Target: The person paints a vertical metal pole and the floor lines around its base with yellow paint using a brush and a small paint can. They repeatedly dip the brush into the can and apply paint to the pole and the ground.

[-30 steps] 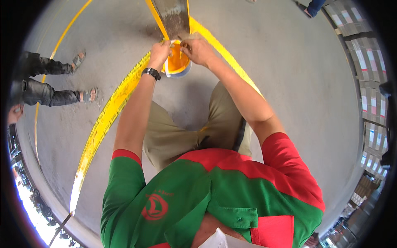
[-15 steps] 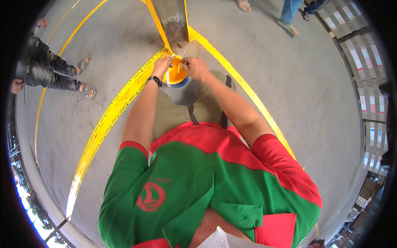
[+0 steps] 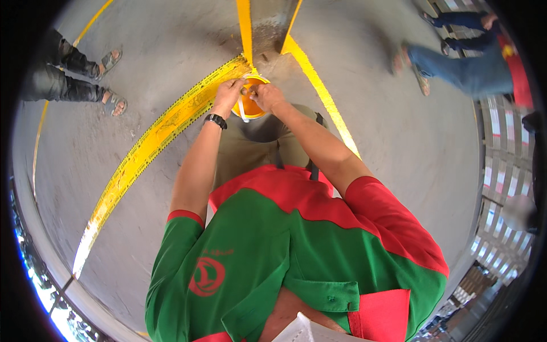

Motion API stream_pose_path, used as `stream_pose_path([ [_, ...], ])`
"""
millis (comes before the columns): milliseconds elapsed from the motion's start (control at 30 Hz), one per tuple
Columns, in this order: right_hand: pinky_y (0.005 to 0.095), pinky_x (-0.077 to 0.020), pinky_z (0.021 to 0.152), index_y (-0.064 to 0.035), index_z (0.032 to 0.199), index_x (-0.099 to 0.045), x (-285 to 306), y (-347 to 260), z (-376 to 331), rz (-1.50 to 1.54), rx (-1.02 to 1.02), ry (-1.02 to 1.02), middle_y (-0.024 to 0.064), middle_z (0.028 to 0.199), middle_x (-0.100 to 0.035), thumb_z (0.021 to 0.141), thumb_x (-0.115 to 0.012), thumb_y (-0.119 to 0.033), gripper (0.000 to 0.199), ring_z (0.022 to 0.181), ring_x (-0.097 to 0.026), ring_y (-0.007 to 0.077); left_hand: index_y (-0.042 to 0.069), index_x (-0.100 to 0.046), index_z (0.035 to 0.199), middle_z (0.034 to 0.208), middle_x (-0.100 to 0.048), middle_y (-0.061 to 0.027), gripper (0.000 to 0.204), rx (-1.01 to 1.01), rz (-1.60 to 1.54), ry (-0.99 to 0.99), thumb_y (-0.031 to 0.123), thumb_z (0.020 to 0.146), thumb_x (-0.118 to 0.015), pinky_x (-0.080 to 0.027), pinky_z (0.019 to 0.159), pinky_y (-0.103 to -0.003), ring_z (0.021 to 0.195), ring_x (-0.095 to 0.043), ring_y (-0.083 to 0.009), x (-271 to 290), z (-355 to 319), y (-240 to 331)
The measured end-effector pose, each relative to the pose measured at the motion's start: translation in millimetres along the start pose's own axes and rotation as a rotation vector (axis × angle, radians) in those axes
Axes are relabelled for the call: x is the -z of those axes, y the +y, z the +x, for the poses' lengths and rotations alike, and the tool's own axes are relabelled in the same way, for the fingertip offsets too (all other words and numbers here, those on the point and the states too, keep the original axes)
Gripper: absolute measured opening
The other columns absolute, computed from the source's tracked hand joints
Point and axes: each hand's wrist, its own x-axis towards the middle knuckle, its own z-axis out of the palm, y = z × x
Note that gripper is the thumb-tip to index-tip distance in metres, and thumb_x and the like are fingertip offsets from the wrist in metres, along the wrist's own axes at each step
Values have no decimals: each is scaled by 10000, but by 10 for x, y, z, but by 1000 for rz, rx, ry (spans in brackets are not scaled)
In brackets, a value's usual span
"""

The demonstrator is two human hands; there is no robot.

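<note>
A small bucket of yellow-orange paint (image 3: 259, 108) stands in front of my knees, its white handle (image 3: 243, 107) hanging across the left side of its mouth. Over the left part of the rim is my left hand (image 3: 229, 94), fingers closed and a dark watch (image 3: 216, 120) on the wrist. My right hand (image 3: 268, 97) is pinched together above the bucket's opening, its fingertips close to the left ones. Whatever lies between the fingers of either hand is too small to make out. Just beyond the bucket rises a steel column (image 3: 268, 25) with yellow edges.
A broad yellow floor line (image 3: 165, 134), edged with patterned tape, curves away to the left; a narrower yellow line (image 3: 319, 85) runs right of the column. One person's dark-trousered legs (image 3: 74, 80) are at left. Another person in jeans (image 3: 456, 68) is at right, near stacked pallets (image 3: 501, 142).
My hands have come closer together over the bucket. The view has shifted a little. At the right, the person in jeans shows much more of the body, and the leg is blurred by motion.
</note>
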Motion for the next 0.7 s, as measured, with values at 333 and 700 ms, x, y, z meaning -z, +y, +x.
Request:
stream_pose_path([
  [333,451,-561,858,-123,1184,-730,258,143,-24,275,73,132,196,997,-744,954,-688,-257,270,931,-712,376,6,-725,1072,878,-676,-27,283,95,-290,118,253,1004,-606,-446,737,-265,714,-563,-96,186,136,-136],
  [700,274,-495,567,6,1070,-717,651,352,-965,1277,-208,324,50,796,-715,1016,-665,-258,275,630,-596,93,-9,-692,1071,823,-650,-19,320,3,-271,-12,278,1045,-553,-443,701,-248,690,-546,-88,-159,-257,532],
])
